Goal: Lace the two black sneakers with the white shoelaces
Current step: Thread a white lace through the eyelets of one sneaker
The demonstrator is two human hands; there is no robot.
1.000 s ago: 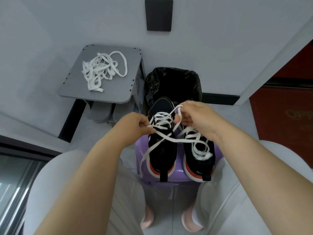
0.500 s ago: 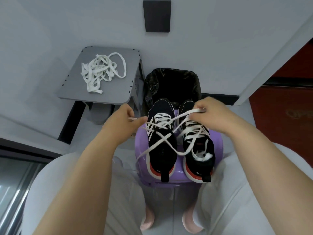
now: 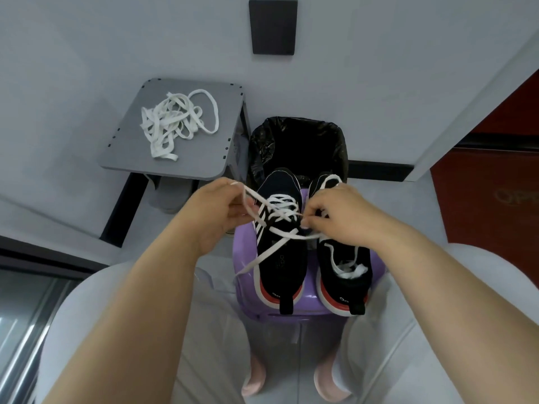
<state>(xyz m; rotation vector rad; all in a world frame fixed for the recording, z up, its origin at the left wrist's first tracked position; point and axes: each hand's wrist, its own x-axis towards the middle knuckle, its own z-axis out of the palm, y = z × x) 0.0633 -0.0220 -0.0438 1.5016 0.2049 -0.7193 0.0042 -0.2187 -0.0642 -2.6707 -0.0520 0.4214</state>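
Two black sneakers with red-and-white soles stand side by side on a purple stool (image 3: pixel 303 312). The left sneaker (image 3: pixel 281 258) has a white shoelace (image 3: pixel 280 211) crossed through its eyelets. My left hand (image 3: pixel 217 208) pinches one end of that lace, lifted up and to the left of the shoe. My right hand (image 3: pixel 339 212) pinches the other strand between the two shoes, low over the eyelets. A loose tail (image 3: pixel 262 256) trails off the stool's left side. The right sneaker (image 3: pixel 345 272) holds a slack lace, its front hidden by my right hand.
A tangle of spare white laces (image 3: pixel 175 126) lies on a small grey table (image 3: pixel 137 158) at the back left. A bin with a black liner (image 3: pixel 297 144) stands right behind the stool. My knees flank the stool, with my feet below it. A wall closes the back.
My right hand has dropped and moved left, from above the right sneaker down to the left sneaker's eyelets. My left hand has stayed left, still holding its lace end.
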